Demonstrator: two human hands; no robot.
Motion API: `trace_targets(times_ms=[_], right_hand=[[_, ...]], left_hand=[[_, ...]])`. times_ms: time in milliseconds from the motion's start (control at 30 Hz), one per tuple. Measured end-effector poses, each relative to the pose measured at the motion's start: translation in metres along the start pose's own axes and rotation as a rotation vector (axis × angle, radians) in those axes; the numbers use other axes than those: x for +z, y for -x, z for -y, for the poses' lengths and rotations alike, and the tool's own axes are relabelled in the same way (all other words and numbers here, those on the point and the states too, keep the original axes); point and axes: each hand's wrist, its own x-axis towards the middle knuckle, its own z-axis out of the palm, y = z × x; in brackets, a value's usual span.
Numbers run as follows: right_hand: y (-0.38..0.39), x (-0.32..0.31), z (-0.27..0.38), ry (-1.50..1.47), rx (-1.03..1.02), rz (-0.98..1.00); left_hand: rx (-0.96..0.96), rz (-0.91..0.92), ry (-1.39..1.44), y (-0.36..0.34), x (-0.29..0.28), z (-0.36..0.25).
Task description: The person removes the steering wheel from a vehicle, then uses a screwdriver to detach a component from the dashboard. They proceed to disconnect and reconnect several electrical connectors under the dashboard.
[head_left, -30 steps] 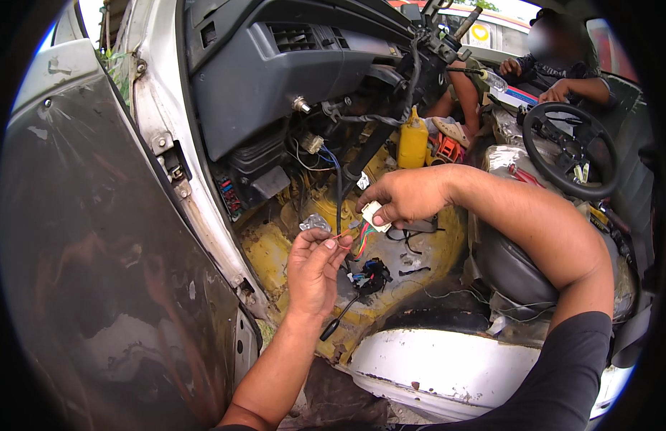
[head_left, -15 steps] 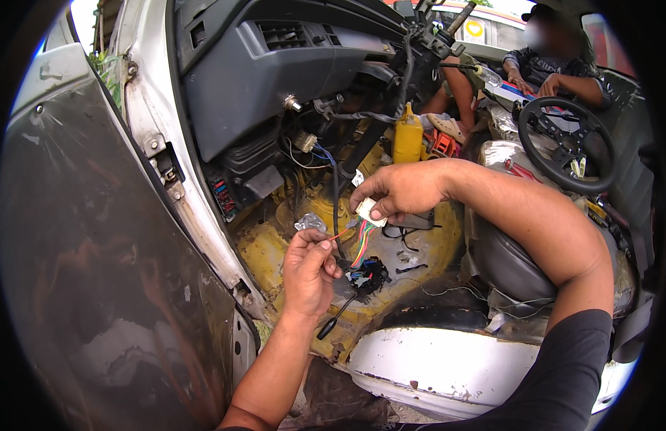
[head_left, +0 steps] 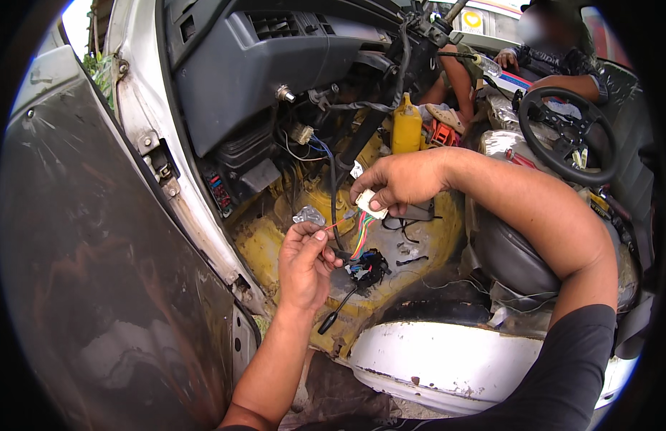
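Between the thumb and fingers of my right hand [head_left: 404,179] is a white wire connector [head_left: 371,204]. A bundle of coloured wires [head_left: 362,237] hangs from it, running down to a black stalk switch [head_left: 367,269] on the yellow floor, its lever [head_left: 337,312] pointing toward me. To the left and a little lower, my left hand [head_left: 305,262] is closed, pinching a thin red-orange wire [head_left: 338,224] at thumb and forefinger. That wire stretches toward the connector; its far end is hard to make out.
A dashboard [head_left: 275,72] spans above, with a hanging plug [head_left: 302,133] and a fuse block [head_left: 219,192] below. A yellow bottle [head_left: 407,128] stands beyond my right hand. Seat [head_left: 516,248] and loose steering wheel [head_left: 568,136] lie right; a door [head_left: 110,251] is left. Another person [head_left: 562,65] sits opposite.
My view has shifted slightly. Both hands keep their grips on the connector and wire. The other person's hands and arms have moved.
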Motion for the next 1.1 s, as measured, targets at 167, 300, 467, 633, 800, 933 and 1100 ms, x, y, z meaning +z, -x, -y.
trace_targets(times_ms=[167,300,467,633,800,933,1100], right_hand=[[0.003,0.001,0.004,0.006,0.005,-0.005],[0.004,0.0,0.004,0.005,0.002,-0.026],[0.002,-0.002,0.001,-0.015,0.017,-0.046],[0.0,-0.002,-0.003,-0.031,0.02,-0.051],[-0.001,-0.003,-0.005,-0.041,0.024,-0.046],[-0.002,-0.003,-0.005,-0.031,0.022,-0.041],[-0.002,-0.003,-0.006,-0.036,0.03,-0.036]], left_hand=[[-0.001,-0.001,0.02,-0.003,-0.006,-0.002],[0.024,0.039,0.069,-0.006,-0.008,-0.002],[0.022,0.045,0.089,-0.008,-0.007,-0.002],[0.032,0.034,0.1,-0.008,-0.008,-0.001],[0.033,0.031,0.111,-0.009,-0.011,-0.001],[0.03,0.03,0.115,-0.01,-0.012,-0.001],[0.031,0.042,0.121,-0.009,-0.013,-0.001]])
